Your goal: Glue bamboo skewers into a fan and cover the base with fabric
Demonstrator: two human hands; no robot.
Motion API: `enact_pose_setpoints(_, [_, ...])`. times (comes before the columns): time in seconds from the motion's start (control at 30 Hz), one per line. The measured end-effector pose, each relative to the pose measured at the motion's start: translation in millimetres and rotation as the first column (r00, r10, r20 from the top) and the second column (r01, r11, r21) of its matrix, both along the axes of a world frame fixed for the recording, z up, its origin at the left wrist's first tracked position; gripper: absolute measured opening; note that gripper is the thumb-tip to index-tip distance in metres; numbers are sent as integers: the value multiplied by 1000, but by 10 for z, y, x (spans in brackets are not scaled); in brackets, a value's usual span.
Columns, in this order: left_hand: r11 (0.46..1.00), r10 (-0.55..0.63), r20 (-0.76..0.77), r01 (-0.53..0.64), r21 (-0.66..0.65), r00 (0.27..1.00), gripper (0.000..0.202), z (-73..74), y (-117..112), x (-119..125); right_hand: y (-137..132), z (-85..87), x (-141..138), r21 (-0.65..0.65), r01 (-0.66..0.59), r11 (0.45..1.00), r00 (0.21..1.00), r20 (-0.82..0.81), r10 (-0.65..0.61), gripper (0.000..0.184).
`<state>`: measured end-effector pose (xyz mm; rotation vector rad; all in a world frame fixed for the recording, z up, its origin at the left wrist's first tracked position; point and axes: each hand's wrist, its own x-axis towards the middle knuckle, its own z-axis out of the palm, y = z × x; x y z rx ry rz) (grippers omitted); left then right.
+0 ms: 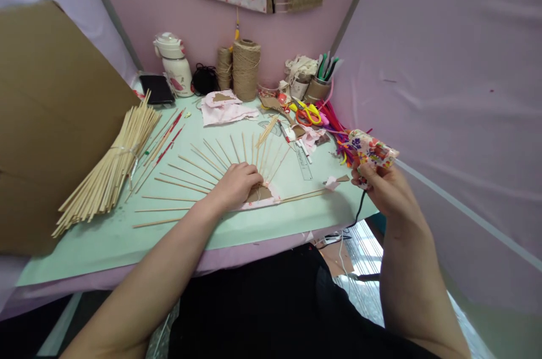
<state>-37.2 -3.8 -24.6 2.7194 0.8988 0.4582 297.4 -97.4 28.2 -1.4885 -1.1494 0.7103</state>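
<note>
Two bare hands at a table (99,243) covered in pale green, each with a different duty. Left hand (240,181) laid palm down over the inner ends of fanned wooden sticks (199,168) and part of a half-round cardboard base (260,195) near the table's front edge, with fingers bent and close together, apparently to press the work flat and stop it shifting. No telling from above whether or not pinching anything underneath. Right hand (383,187) closed around a floral-covered tool (370,147), probably a hot-glue gun, held up and off to the right, perhaps to keep it clear of the sticks. Black cord (359,209) hanging below that hand by the table's edge, usefully away from the fan. Sticks splayed like rays, presumably for spacing. Tied stick bundle (105,173) at the left beside a cardboard panel (63,133), likely as stock. Scissors (311,110) and clear ruler (304,164) beyond the base, twine spool (246,71) and bottle (174,68) upright at the back, probably to leave the front for flat work.
</note>
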Motion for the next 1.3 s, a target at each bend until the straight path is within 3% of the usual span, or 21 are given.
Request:
enact_pose_setpoints(0.33, [992, 119, 21, -118, -40, 993, 12, 65, -2, -33, -56, -159, 7, -58, -53, 997, 997, -62, 49, 32])
enact_pose_setpoints(0.43, [992, 124, 84, -123, -17, 989, 13, 192, -50, -57, -62, -153, 4, -57, -60, 997, 997, -47, 58, 31])
enact_pose_setpoints(0.53, [990, 140, 74, -141, 8, 987, 13, 419, -161, 50, -72, -133, -15, -62, -56, 997, 997, -62, 52, 31])
enact_pose_setpoints(0.63, [996, 55, 14, -54, -69, 998, 22, 636, -331, 404, -78, -119, -47, -56, -70, 996, 995, -79, 65, 32])
enact_pose_setpoints(0.7, [989, -9, -1, 9, -146, 1000, 38, 680, -442, 764, -80, -117, -73, -49, -78, 996, 993, -98, 73, 34])
enact_pose_setpoints(0.8, [956, -55, -7, 50, -288, 998, 59, 560, -512, 1342, -101, -99, -98, -49, -74, 996, 988, -139, 67, 38])
enact_pose_setpoints(0.83, [942, -53, 21, 57, -329, 998, 50, 495, -495, 1506, -119, -78, -97, -50, -67, 996, 987, -147, 59, 39])
enact_pose_setpoints(0.9, [928, -13, 44, 28, -370, 999, 25, 390, -392, 1744, -185, 3, -76, -39, -29, 999, 988, -156, 23, 38])
enact_pose_setpoints(1.0, [940, 51, 78, -21, -342, 996, 27, 396, -106, 1850, -369, 234, -10, 43, 55, 998, 980, -196, -45, 38])
enact_pose_setpoints(1.17, [955, 228, 202, -178, -240, 953, 31, 799, 475, 1698, -777, 639, 84, 242, 219, 945, 951, -271, -150, 39])
enact_pose_setpoints(1.3, [968, 236, 503, -155, -198, 832, 20, 1147, 728, 1685, -960, 713, 112, 270, 213, 939, 962, -226, -153, 33])
